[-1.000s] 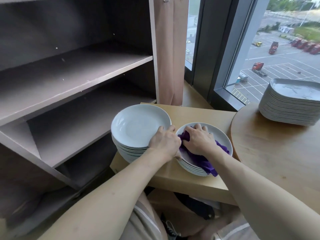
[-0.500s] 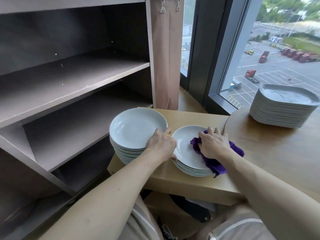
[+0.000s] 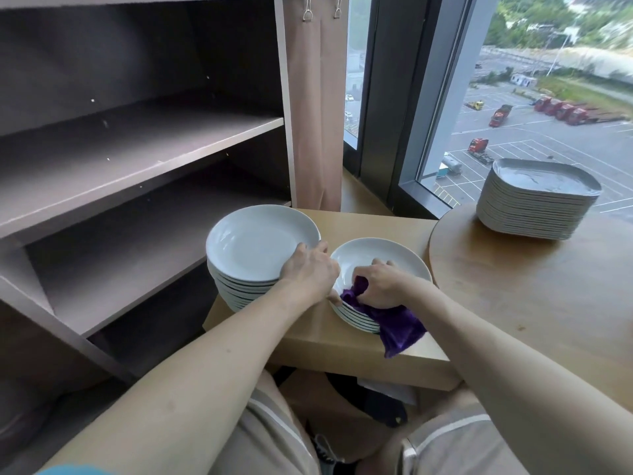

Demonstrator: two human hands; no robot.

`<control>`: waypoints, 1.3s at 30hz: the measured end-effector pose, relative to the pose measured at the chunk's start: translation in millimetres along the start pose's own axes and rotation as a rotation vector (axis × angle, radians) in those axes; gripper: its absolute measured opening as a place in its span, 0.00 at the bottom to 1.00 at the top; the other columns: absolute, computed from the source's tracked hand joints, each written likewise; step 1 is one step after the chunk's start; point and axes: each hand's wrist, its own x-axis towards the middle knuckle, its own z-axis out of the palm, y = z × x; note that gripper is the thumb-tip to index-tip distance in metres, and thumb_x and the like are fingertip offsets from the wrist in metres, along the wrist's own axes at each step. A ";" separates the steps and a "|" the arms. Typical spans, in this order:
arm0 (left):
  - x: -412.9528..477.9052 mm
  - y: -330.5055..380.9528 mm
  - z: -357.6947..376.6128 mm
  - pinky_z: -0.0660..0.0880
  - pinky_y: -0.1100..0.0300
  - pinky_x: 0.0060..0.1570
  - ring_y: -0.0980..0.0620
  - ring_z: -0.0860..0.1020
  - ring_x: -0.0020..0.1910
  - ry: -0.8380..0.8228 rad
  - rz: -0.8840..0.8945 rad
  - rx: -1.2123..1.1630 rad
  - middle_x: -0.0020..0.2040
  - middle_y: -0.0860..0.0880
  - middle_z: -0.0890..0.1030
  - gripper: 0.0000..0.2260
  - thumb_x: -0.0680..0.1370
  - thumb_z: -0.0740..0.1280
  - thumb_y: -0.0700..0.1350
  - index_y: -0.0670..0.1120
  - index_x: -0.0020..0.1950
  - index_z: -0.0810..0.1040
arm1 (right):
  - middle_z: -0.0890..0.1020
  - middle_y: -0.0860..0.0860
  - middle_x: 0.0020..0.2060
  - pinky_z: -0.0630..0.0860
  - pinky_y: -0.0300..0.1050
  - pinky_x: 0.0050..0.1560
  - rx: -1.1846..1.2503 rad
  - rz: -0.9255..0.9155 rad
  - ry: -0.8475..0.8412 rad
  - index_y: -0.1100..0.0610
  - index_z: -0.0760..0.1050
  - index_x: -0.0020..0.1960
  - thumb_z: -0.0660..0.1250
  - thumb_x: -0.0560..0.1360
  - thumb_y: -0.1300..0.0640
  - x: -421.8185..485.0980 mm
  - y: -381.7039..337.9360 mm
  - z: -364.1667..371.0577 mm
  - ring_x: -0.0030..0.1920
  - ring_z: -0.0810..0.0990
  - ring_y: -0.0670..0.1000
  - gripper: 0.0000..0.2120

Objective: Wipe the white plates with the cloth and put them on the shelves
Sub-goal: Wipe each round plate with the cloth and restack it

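Glossy white ceramic plates (image 3: 373,255); fuzzy purple cloth (image 3: 397,323); smooth pale wood table (image 3: 363,347); matt shelves (image 3: 137,159).

— What can't we see?
— Our right hand (image 3: 383,284) covers part of the purple cloth (image 3: 399,325), which hides the near rim of the small plate stack (image 3: 376,255).
— And the shelves (image 3: 137,159)?
— Cut off at the left edge.

Bare forearms (image 3: 212,365), blue sleeve (image 3: 78,470) edge, beige shorts (image 3: 267,440) with pale stripes.
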 end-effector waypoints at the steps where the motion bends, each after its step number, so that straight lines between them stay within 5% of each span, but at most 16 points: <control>1: -0.1 0.1 0.2 0.70 0.53 0.60 0.50 0.69 0.64 -0.001 -0.001 0.000 0.60 0.47 0.78 0.27 0.72 0.68 0.72 0.50 0.53 0.83 | 0.68 0.50 0.55 0.72 0.57 0.61 0.006 -0.006 0.030 0.43 0.74 0.63 0.64 0.78 0.43 3.1 -3.6 1.9 0.61 0.67 0.57 0.15; 9: -0.5 -0.3 1.8 0.71 0.51 0.61 0.49 0.69 0.62 0.011 -0.003 -0.034 0.62 0.47 0.77 0.26 0.73 0.69 0.69 0.48 0.58 0.83 | 0.70 0.52 0.57 0.67 0.53 0.51 -0.038 -0.028 0.262 0.44 0.71 0.65 0.62 0.77 0.45 39.0 -13.1 10.0 0.62 0.68 0.58 0.16; 18: -7.7 1.3 1.2 0.70 0.49 0.62 0.46 0.70 0.67 0.004 0.010 -0.051 0.62 0.44 0.77 0.27 0.74 0.69 0.69 0.46 0.55 0.83 | 0.73 0.57 0.63 0.71 0.61 0.61 -0.093 0.120 0.411 0.49 0.71 0.66 0.58 0.81 0.41 31.6 10.9 7.3 0.64 0.70 0.63 0.18; 23: -7.9 1.4 0.2 0.70 0.52 0.59 0.51 0.70 0.64 0.005 -0.008 -0.059 0.58 0.48 0.79 0.27 0.71 0.69 0.72 0.49 0.51 0.83 | 0.72 0.57 0.62 0.64 0.57 0.51 -0.128 0.208 0.366 0.50 0.71 0.64 0.59 0.80 0.44 9.8 36.0 7.8 0.64 0.69 0.62 0.16; 27: -8.0 2.8 -3.3 0.69 0.54 0.57 0.52 0.70 0.61 -0.001 -0.019 -0.063 0.57 0.48 0.78 0.27 0.71 0.69 0.72 0.50 0.52 0.84 | 0.71 0.57 0.65 0.65 0.59 0.56 -0.081 0.231 0.254 0.47 0.71 0.66 0.62 0.77 0.46 -4.2 29.0 5.5 0.66 0.67 0.63 0.18; 33: -7.0 0.9 -1.7 0.70 0.53 0.58 0.51 0.69 0.65 -0.005 -0.005 -0.038 0.56 0.49 0.79 0.26 0.73 0.67 0.71 0.50 0.52 0.84 | 0.70 0.50 0.55 0.69 0.54 0.57 0.047 0.060 0.092 0.43 0.73 0.61 0.66 0.74 0.44 -14.5 10.8 7.2 0.63 0.68 0.58 0.16; 39: -7.4 0.8 -4.4 0.69 0.54 0.60 0.49 0.71 0.62 -0.040 -0.013 -0.074 0.63 0.47 0.74 0.22 0.75 0.69 0.68 0.51 0.54 0.84 | 0.70 0.50 0.55 0.68 0.55 0.56 0.147 0.015 0.150 0.45 0.71 0.60 0.63 0.75 0.43 -3.1 -6.7 16.9 0.59 0.66 0.55 0.15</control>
